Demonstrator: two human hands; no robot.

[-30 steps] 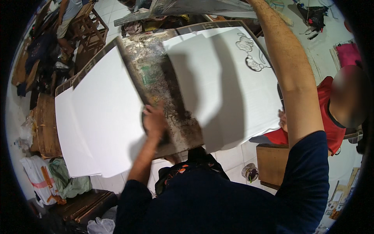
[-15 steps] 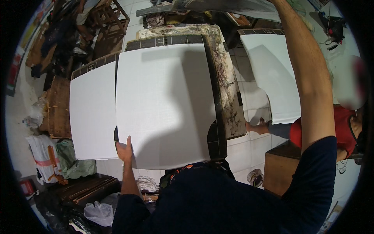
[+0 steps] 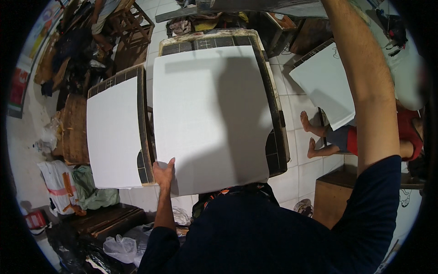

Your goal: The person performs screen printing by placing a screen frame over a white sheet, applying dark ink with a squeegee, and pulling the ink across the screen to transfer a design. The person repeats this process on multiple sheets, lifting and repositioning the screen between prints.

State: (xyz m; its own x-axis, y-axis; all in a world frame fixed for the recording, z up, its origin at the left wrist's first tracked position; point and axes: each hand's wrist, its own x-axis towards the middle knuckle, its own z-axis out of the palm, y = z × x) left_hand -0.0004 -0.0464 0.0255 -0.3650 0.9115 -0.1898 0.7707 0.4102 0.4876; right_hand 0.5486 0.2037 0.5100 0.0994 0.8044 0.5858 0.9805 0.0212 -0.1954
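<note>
In the middle, a board (image 3: 276, 114) with a black gridded border carries a white sheet (image 3: 191, 100), partly in shadow. My left hand (image 3: 163, 172) grips this board's left edge near the front, its thumb over the sheet and its other fingers partly hidden. My right arm (image 3: 369, 100) is raised, its hand beyond the top edge of the view, near a long grey panel (image 3: 255, 9) above the board. Beside my left hand stands a second sheet-covered board (image 3: 114, 137). A third, at the right, bears a white sheet (image 3: 319, 86) with a faint outline drawing.
A co-worker in red (image 3: 408, 132) is at the right, bare feet (image 3: 305, 119) showing, beside a wooden cabinet (image 3: 333, 205). Another person (image 3: 98, 27) is at the upper left by a wooden stool (image 3: 130, 27). Sacks (image 3: 64, 187) and plastic bags (image 3: 123, 246) lie at the lower left.
The boards have shifted: a sheet-covered board stands where the stained bare board was, and the drawn sheet is farther right. My left hand now holds that middle board's edge.
</note>
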